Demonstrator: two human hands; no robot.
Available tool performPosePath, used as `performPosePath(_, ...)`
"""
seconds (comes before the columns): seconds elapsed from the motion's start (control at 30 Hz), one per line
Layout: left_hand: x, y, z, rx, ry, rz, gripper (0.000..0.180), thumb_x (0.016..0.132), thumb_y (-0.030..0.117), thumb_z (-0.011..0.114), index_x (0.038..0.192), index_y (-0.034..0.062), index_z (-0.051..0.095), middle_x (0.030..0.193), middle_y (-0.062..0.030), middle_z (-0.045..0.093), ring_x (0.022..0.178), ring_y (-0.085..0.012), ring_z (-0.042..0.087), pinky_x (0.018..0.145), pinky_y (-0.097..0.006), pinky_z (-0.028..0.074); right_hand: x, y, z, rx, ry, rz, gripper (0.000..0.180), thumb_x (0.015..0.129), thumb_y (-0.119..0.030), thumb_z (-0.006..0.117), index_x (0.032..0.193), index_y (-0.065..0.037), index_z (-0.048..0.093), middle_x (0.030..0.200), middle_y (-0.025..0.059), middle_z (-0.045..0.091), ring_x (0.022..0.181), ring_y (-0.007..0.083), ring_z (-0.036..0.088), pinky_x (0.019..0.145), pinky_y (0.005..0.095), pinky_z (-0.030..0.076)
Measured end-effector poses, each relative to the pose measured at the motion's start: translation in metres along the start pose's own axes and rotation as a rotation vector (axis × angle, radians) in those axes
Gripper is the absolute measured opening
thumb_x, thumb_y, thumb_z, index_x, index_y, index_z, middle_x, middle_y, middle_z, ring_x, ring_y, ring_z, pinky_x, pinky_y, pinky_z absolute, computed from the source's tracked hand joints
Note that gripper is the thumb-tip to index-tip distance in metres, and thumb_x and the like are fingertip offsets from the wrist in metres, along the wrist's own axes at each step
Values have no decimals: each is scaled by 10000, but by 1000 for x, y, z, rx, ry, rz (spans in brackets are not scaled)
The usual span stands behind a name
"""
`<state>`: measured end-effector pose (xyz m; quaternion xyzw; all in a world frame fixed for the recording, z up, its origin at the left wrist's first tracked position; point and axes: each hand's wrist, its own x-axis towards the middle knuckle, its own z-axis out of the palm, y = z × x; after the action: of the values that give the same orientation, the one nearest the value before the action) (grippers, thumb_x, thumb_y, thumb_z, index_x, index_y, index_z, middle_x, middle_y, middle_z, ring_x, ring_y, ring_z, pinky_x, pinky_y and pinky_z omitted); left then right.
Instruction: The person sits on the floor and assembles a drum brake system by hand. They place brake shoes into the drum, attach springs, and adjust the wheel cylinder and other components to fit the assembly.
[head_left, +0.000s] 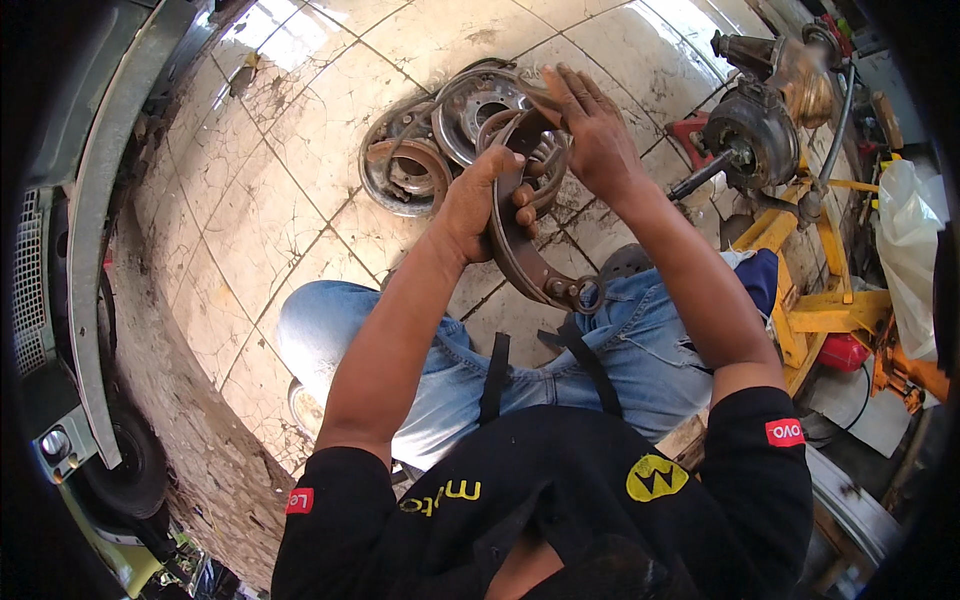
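My left hand (pixel 478 200) grips a curved, rusty brown brake shoe (pixel 520 255) around its middle, holding it upright in front of me. The shoe's lower end, with a ring-shaped eye, hangs above my right knee. My right hand (pixel 592 125) rests flat on the shoe's upper end, fingers spread toward the floor parts beyond. Behind both hands lie a round metal brake plate (pixel 478 105) and a rusty drum-like backing plate (pixel 400 165) on the tiled floor.
I sit on a cracked, dirty tiled floor (pixel 270 215) in blue jeans. A greasy axle and differential assembly (pixel 765 125) sits on a yellow stand (pixel 820 300) at right. A vehicle's body and tyre (pixel 125 470) stand at left. A white plastic bag (pixel 910 240) hangs far right.
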<state>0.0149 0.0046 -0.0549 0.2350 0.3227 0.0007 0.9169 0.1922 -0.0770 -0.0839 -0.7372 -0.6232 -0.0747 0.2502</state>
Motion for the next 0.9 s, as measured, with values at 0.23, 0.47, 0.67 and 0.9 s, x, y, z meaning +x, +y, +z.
performPosePath(0.23, 0, 1, 2, 34, -33, 19, 357, 858, 326, 547, 1058, 31, 567, 594, 4, 448, 498, -136, 471, 567, -346, 463, -2, 18, 4, -32, 17, 153, 680, 847, -135, 594, 1476, -175, 338, 1466, 165, 399, 1355, 350, 373, 1088, 473, 315)
performPosePath(0.47, -3, 0, 0, 104, 18, 58, 346, 863, 307, 539, 1059, 22, 562, 609, 1, 448, 506, -143, 476, 574, -347, 461, -1, 6, 8, 60, -31, 59, 704, 808, -50, 569, 1470, -149, 348, 1470, 150, 401, 1346, 353, 383, 1083, 459, 328)
performPosePath(0.67, 1, -2, 0, 150, 83, 123, 330, 867, 304, 537, 1049, 30, 564, 617, -2, 447, 506, -148, 478, 580, -351, 462, -1, 4, 5, -92, -74, -153, 669, 825, -7, 534, 1459, -148, 372, 1481, 133, 387, 1337, 342, 392, 1082, 450, 334)
performPosePath(0.9, 1, -1, 5, 129, 69, 145, 281, 874, 291, 535, 1009, 45, 556, 621, -6, 443, 509, -152, 481, 577, -375, 478, -1, 4, 1, 37, 36, 0, 688, 839, -29, 525, 1479, -181, 325, 1505, 107, 355, 1363, 329, 360, 1100, 438, 316)
